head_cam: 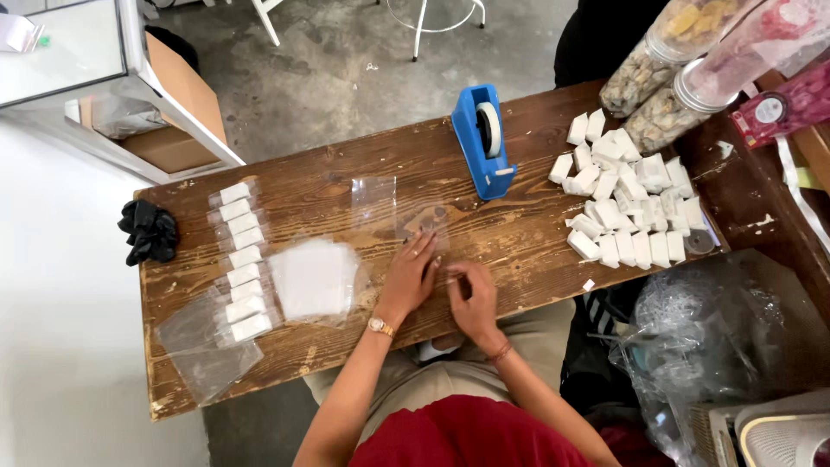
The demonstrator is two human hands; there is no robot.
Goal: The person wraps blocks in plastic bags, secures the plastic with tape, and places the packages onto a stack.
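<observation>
Currently, hands: left hand (408, 275) flat, fingers spread, pinning a clear bag (421, 223) to the wooden table (519, 251); right hand (471, 298) curled, fingertips pinched, contents unclear.
Right: loose white blocks (627, 203).
Left: bagged blocks (240, 259) in a row.
Far: blue tape dispenser (482, 143).

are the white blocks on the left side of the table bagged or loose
Bagged. The row of white blocks lies in clear sleeves whose glossy edges stick out past each block. The pile at right is loose.

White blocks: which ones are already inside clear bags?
The column of white blocks at the table's left end, beside the black gloves. Each lies in its own clear bag; the pile at the right end by the jars lies bare.
</observation>
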